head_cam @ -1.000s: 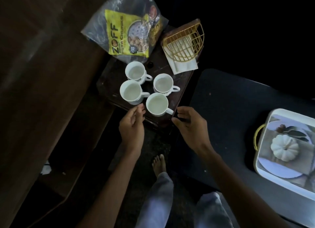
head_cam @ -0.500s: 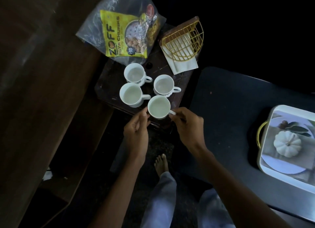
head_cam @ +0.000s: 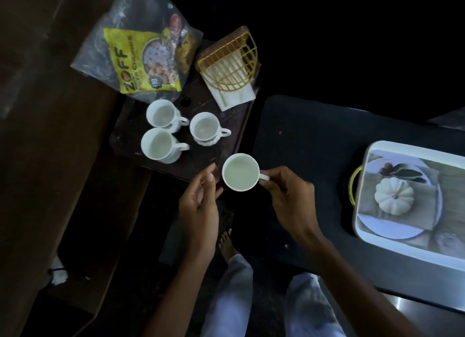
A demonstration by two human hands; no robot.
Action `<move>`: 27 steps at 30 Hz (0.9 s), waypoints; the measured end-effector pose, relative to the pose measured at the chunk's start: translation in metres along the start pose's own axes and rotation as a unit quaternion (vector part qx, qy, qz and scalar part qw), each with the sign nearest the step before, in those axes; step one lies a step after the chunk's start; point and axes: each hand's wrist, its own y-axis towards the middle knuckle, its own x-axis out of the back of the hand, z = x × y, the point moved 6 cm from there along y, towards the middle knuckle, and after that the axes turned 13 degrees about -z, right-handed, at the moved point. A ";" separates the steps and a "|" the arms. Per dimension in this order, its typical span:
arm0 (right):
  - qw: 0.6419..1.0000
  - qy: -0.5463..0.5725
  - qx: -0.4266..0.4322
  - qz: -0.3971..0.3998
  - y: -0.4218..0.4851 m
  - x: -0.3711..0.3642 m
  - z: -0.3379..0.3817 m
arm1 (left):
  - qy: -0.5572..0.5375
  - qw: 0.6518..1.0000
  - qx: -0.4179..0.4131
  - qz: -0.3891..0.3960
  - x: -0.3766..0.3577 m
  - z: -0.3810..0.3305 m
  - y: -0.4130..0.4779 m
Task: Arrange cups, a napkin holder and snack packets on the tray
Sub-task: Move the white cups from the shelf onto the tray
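Snack bag: the snack bag (head_cam: 141, 59), a clear bag with a yellow packet inside, lies at the 11 o'clock corner of the stool (head_cam: 226, 137) and overhangs its edge.
Far cup: the far cup (head_cam: 161, 113) stands upright on the stool just below the bag, with its handle at 3 o'clock.
Near cup: the near cup (head_cam: 157, 144) stands at 6 o'clock of the far cup and just beside it, its handle also at 3 o'clock.
Left hand: your left hand (head_cam: 201, 205) hovers at the stool's 6 o'clock edge with its fingers loosely curled. It holds nothing, and its thumb tip is just beside the held cup's wall.
Third cup: the third cup (head_cam: 203, 125) stands at 3 o'clock of the far cup, near the other two.
Holder: the holder (head_cam: 229, 62), a gold wire basket with white napkins in it, lies on its side at the stool's 1 o'clock corner.
Held cup: the held cup (head_cam: 240, 171) is upright at the stool's 5 o'clock corner, well apart from the tray.
Right hand: your right hand (head_cam: 289, 200) pinches that cup's handle between thumb and forefinger, from 3 o'clock.
Table: the table (head_cam: 302, 135) lies at 3 o'clock of the stool.
Tray: the tray (head_cam: 402, 149) rests on the table's 3 o'clock end, with a gold handle at its 9 o'clock side.
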 end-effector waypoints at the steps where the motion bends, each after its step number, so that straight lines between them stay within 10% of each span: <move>1: 1.000 -0.003 0.000 -0.005 -0.001 0.011 -0.003 | -0.008 1.000 0.010 0.012 -0.008 0.001 -0.007; 27: 0.985 -0.051 -0.120 -0.111 -0.026 0.274 -0.146 | 0.114 0.980 0.036 0.159 -0.210 0.091 -0.201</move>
